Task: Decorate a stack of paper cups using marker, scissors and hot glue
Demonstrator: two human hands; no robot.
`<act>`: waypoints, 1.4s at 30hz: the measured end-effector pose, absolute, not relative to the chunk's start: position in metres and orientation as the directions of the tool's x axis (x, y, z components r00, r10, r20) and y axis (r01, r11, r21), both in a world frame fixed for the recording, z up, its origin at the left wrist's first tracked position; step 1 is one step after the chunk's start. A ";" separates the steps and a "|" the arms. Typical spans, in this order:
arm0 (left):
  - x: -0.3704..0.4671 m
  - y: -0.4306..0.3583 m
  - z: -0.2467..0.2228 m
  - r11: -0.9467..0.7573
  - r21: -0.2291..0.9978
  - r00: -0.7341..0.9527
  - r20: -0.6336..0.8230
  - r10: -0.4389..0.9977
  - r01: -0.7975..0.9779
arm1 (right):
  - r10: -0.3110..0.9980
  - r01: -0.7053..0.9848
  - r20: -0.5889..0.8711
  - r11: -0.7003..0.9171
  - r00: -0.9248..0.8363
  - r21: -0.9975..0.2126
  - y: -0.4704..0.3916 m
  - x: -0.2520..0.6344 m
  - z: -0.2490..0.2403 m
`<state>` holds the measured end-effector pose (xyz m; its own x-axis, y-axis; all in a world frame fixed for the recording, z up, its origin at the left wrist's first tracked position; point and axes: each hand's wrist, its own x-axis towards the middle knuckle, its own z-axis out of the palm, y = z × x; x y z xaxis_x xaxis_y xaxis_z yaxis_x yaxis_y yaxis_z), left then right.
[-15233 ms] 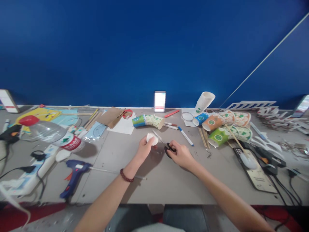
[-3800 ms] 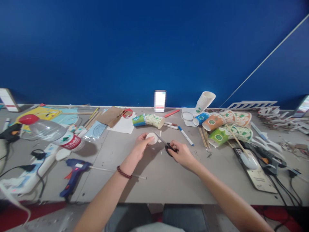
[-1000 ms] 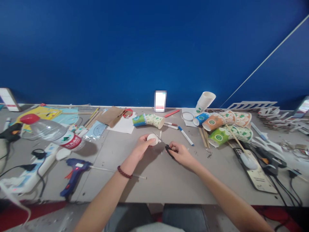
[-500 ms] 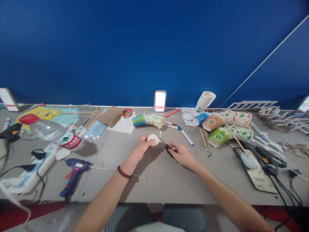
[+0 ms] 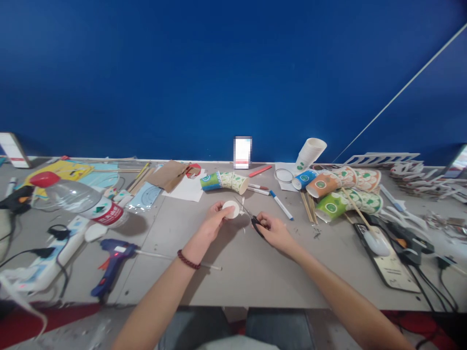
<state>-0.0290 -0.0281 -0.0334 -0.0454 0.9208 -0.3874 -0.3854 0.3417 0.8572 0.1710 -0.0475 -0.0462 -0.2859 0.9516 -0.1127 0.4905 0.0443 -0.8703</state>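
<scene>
Pinching a white disc (image 5: pixel 231 204) in left hand (image 5: pixel 213 222), back from front edge of bench (image 5: pixel 251 291). Clasping scissors (image 5: pixel 254 220) in right hand (image 5: pixel 273 230).

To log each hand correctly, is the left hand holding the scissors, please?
No, the right hand holds the scissors, while the left hand holds a round white piece.

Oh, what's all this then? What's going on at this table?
A person is working with bare hands at a cluttered table. The left hand holds a small white disc, and the right hand grips black-handled scissors. The blades point toward the disc's edge; whether they touch it is hard to tell. Just beyond lie some paper cups joined end to end, and a blue glue gun lies off to the person's left.
</scene>
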 end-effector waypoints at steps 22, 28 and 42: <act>-0.029 -0.029 -0.031 0.314 0.868 -0.025 -0.350 0.936 -0.385 | 0.950 0.547 -0.097 0.087 -0.298 -0.832 -0.050 0.171 -0.042; -0.030 -0.029 -0.033 0.310 0.862 -0.034 -0.352 0.935 -0.401 | 0.953 0.574 -0.066 0.122 -0.296 -0.809 -0.048 0.172 -0.047; -0.030 -0.028 -0.035 0.291 0.887 -0.060 -0.333 0.941 -0.359 | 0.958 0.504 -0.074 0.079 -0.276 -0.860 -0.048 0.170 -0.047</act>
<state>-0.0305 -0.0277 -0.0347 -0.0599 0.9411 -0.3327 -0.3590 0.2907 0.8869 0.1705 -0.0480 -0.0467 -0.2758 0.9584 -0.0740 0.5038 0.0785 -0.8603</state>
